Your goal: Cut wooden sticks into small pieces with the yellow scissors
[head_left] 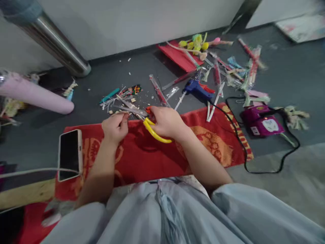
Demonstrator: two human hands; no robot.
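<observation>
My right hand (167,122) is closed around a pair of scissors (156,134) with yellow handles. Their blades point to the left, towards my other hand. A small bit of something red shows at the fingertips of the right hand. My left hand (115,127) is curled closed beside the blade tips; whatever its fingers pinch is hidden. Both hands are over the far edge of a red patterned cloth (152,159). Just beyond them lie thin pale strips (110,102), a teal pen-like stick (109,96) and scattered small scraps.
A blue glue gun (196,88) lies beyond the right hand, its black cord running to a purple box (262,122). Further back are a red packet (177,56), wrapped sticks and yellow flower-like pieces (197,43). A phone (69,154) and a pink cylinder (38,93) are left.
</observation>
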